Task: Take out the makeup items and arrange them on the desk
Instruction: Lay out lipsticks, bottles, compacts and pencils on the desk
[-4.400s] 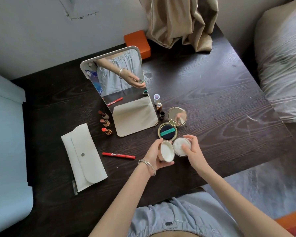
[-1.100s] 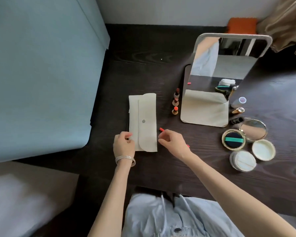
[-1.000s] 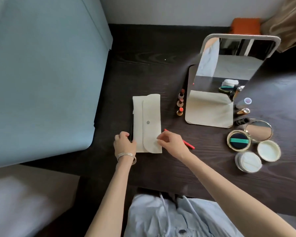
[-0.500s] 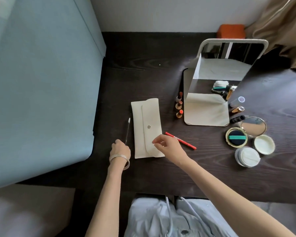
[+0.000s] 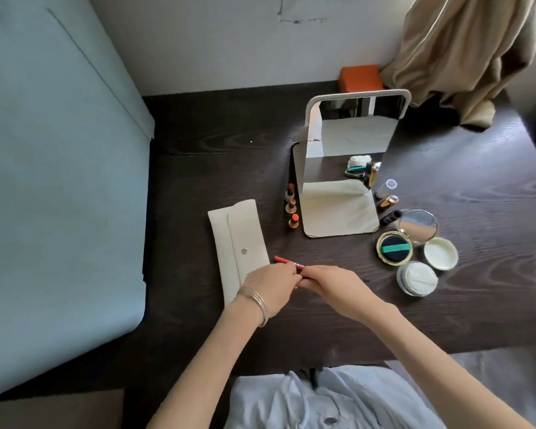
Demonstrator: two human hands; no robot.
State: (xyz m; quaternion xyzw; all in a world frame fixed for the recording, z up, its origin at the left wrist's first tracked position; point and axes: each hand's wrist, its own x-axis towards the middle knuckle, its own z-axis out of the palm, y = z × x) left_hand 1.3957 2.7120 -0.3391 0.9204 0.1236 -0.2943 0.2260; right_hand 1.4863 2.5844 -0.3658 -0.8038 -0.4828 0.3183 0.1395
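I have both hands on the red lip pencil (image 5: 287, 262), which lies on the bench (image 5: 198, 156) just right of the cream snap pouch (image 5: 239, 243). My left hand (image 5: 271, 284) curls its grip round the pencil's middle, the wrist lying over the pouch's lower corner, and my right hand (image 5: 331, 283) closes on the end nearer me; only the far red tip shows past my fingers. Gripping it at two places like this suits pulling a cap off or turning the pencil, I would judge, though the fingers hide which.

The rest is laid out round the standing mirror (image 5: 350, 156) so each piece can be seen: three open lipsticks (image 5: 292, 205) upright in a row at its left edge, the open cushion compact (image 5: 395, 249), the white jar lid (image 5: 440, 253) and the powder puff jar (image 5: 416, 278) grouped at its right. The pouch lies flat with its flap down, so most of the unpacking looks done.
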